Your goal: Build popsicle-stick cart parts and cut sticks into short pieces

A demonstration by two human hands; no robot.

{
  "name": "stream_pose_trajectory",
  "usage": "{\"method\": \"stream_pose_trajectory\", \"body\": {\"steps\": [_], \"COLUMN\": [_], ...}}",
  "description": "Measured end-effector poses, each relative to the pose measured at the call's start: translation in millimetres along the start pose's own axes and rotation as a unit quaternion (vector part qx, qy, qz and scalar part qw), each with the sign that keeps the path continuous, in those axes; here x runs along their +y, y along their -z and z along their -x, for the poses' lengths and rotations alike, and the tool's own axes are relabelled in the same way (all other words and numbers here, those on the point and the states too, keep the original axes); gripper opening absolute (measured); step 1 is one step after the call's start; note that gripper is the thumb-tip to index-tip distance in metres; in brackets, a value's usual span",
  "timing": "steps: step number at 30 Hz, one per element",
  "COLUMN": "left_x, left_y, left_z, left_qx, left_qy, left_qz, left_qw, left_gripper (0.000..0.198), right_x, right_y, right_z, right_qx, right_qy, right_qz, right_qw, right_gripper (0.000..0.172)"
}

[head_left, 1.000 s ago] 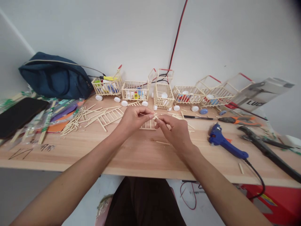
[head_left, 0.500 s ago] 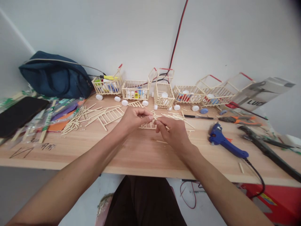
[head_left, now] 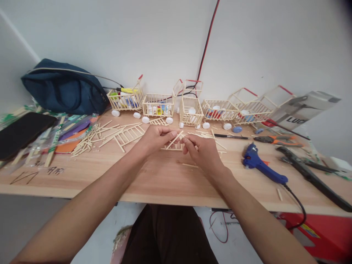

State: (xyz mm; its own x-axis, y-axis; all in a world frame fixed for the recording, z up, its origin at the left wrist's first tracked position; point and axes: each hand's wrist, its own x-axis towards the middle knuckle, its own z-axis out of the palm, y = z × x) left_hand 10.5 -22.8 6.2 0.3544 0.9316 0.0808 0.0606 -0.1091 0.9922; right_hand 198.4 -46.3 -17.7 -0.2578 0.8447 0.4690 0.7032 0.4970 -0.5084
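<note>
Over the middle of the table, my left hand (head_left: 158, 138) pinches a thin wooden stick (head_left: 176, 138) that slants up to the right. My right hand (head_left: 201, 149) is closed close beside it, thumb against bent fingers. Whatever it may hold is too small or hidden to make out. Beneath the hands lies a ladder-like stick frame (head_left: 173, 147), partly covered. Another ladder-like frame (head_left: 128, 135) lies to the left by a pile of loose sticks (head_left: 85, 143). A single stick (head_left: 190, 165) rests just in front of my right hand.
Several small stick-built carts, among them one with yellow and blue pieces (head_left: 158, 104), line the wall. To the right are a blue glue gun (head_left: 264, 168), orange-handled pliers (head_left: 275, 140) and a long black-handled tool (head_left: 310, 176). A phone (head_left: 24, 134) and blue bag (head_left: 64, 88) sit left.
The stick in my left hand now shows at a slant, clear of my right fingertips. My hands have otherwise barely moved, and the view has shifted slightly.
</note>
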Motion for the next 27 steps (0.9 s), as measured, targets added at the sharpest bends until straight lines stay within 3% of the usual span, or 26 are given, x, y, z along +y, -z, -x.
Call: {"method": "stream_pose_trajectory", "body": {"steps": [15,27], "left_x": [0.3,-4.0], "left_y": [-5.1,-6.1], "left_z": [-0.3,0.2], "left_qx": [0.051,0.036], "left_qy": [0.001,0.004], "left_qz": [-0.053,-0.048], "left_qw": [0.997,0.998], "left_gripper": [0.019,0.019], "right_x": [-3.7,-3.1], "right_y": [-2.9,-4.5], "right_z": [1.4,4.6], "right_qx": [-0.008,-0.013], "right_qy": [0.021,0.028], "right_qz": [0.004,0.000], "right_qw": [1.000,1.000], "right_gripper": [0.035,0.031]}}
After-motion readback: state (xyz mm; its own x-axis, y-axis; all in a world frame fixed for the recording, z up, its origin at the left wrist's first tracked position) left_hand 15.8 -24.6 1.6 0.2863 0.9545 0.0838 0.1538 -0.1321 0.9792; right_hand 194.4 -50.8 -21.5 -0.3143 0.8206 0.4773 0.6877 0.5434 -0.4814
